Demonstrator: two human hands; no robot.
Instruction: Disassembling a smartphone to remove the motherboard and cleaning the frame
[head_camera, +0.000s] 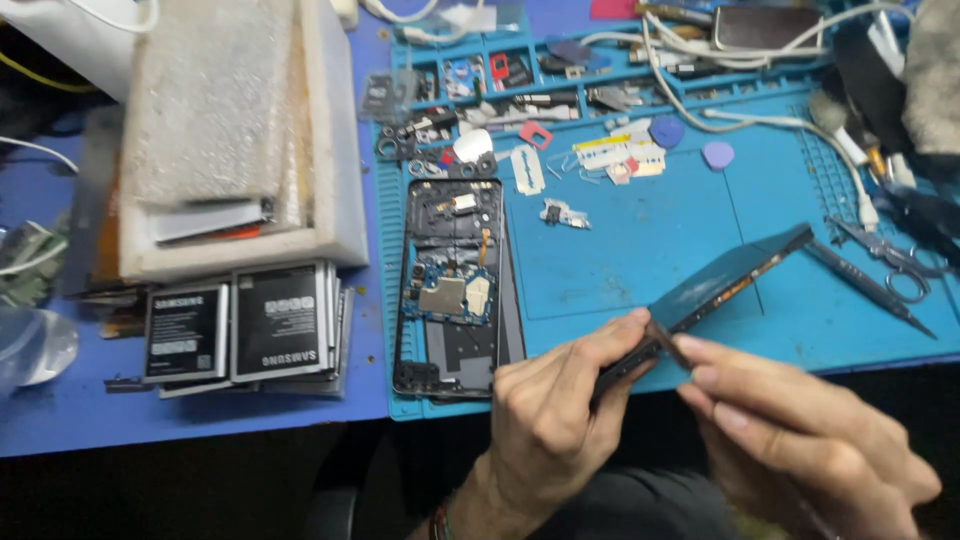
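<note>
My left hand (555, 415) grips the near end of a thin dark phone screen panel (720, 285), held edge-on and slanting up to the right above the blue work mat (640, 250). My right hand (800, 430) touches the same end, its fingertips pinching a small brownish strip at the panel's edge. An opened phone body (455, 290) with exposed boards and no battery lies flat on the mat to the left of my hands.
Phone batteries (240, 325) are stacked at left, in front of a white foam box (240, 130) with bubble wrap. Small parts, picks and a razor blade (527, 168) litter the mat's trays. Scissors (895, 265), a screwdriver (865, 285) and white cables (760, 120) lie at right.
</note>
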